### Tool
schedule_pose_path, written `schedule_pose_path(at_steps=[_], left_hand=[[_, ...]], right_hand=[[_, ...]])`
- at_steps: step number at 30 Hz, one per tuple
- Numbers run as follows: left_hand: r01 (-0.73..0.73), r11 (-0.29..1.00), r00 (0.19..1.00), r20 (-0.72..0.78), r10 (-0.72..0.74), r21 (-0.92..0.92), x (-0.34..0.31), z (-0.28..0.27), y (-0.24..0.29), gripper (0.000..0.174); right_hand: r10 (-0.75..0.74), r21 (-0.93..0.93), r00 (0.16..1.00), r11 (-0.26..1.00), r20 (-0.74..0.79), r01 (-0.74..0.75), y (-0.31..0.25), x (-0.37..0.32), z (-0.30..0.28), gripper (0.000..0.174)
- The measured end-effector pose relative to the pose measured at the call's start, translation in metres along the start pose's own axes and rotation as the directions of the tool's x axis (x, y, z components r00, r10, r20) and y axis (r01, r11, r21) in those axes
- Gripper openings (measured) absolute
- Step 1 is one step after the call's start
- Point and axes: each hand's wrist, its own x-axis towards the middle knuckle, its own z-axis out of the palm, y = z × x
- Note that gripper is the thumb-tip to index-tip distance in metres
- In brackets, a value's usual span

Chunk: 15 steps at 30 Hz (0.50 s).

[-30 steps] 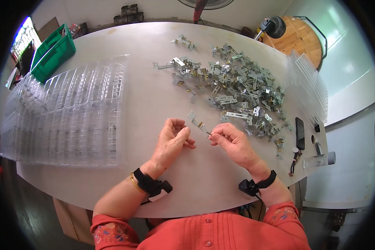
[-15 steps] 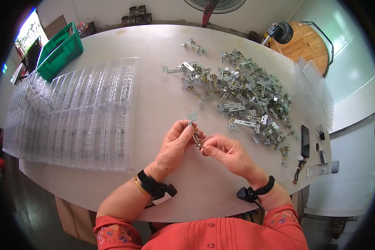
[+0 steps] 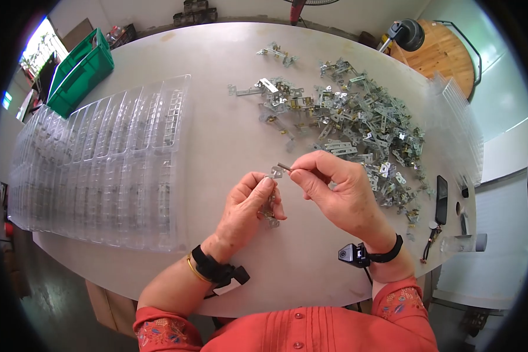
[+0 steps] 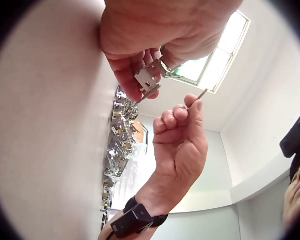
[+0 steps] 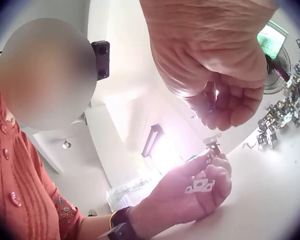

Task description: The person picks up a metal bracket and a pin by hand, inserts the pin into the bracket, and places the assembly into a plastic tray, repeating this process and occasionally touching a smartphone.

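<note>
My left hand (image 3: 246, 202) grips a thin stamped metal bracket (image 4: 147, 79) between thumb and fingers. One end of the bracket sticks up past the thumb, and its other end shows below the fingers in the head view. My right hand (image 3: 340, 185) pinches a short thin metal pin (image 4: 202, 94) between thumb and forefinger. In the head view the pin's tip overlaps the bracket's upper end. A large pile of similar metal brackets (image 3: 369, 120) with brass-coloured parts lies beyond the right hand.
Clear plastic compartment trays (image 3: 123, 146) stand stacked at the left, with a green crate (image 3: 79, 76) behind them. More clear trays (image 3: 457, 129) are at the far right. A phone (image 3: 442, 199) and a bottle (image 3: 460, 243) lie near the right edge of the table (image 3: 217, 141).
The bracket passed from my right hand into my left, which now grips it. My right hand has moved up to the bracket's upper end, pinching the thin pin.
</note>
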Motion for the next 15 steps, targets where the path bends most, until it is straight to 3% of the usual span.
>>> schedule_pose_path(at_steps=[1, 4, 8, 15], left_hand=[[-0.008, 0.999, 1.000, 0.006, 0.008, -0.034, -0.0002, 0.0005, 0.0002, 0.018], [-0.004, 0.994, 1.000, -0.001, 0.004, -0.107, -0.0006, 0.0021, 0.0002, 0.019], [0.019, 0.989, 1.000, 0.019, -0.017, -0.146, 0.0003, 0.0014, 0.0016, 0.019], [0.049, 0.972, 0.999, -0.001, -0.051, -0.229, 0.0004, 0.0045, 0.0035, 0.018]], right_hand=[[-0.045, -0.079, 0.999, 0.996, 0.004, 0.045, -0.0007, 0.0042, 0.0002, 0.007], [-0.079, -0.088, 0.997, 0.993, -0.020, 0.077, -0.0020, 0.0119, 0.0002, 0.008], [-0.003, -0.181, 1.000, 0.984, 0.013, 0.005, -0.0013, 0.0112, -0.0051, 0.009], [-0.010, -0.309, 0.997, 0.950, 0.076, 0.033, 0.0017, 0.0110, -0.0044, 0.007]])
